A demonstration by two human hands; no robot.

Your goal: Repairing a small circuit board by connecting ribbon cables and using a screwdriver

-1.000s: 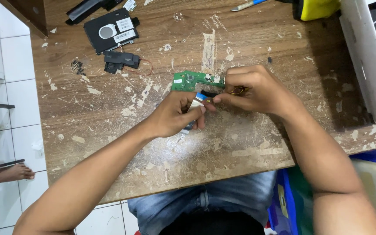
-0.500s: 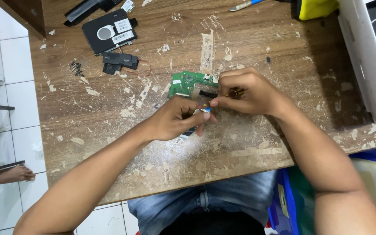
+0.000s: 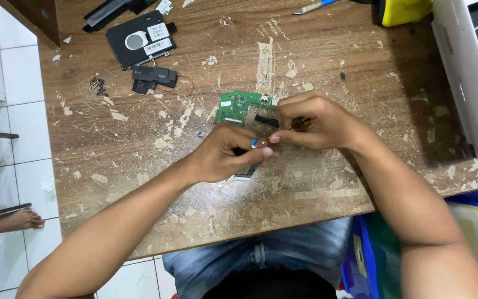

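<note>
Hands have crept closer over the green board (image 3: 239, 106) on the counter (image 3: 139, 166) since a moment ago: left hand (image 3: 229, 155) now pinches a small blue-tipped piece (image 3: 254, 143), right hand (image 3: 312, 123) grips a dark tool (image 3: 266, 119).

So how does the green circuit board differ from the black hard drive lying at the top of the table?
The green circuit board is thin, bare and partly covered by the left hand and right hand; the black hard drive is a closed case with white labels, and nobody touches it. The board lies mid-table, the drive near the far left edge. Both rest flat on the worn wooden table.
</note>
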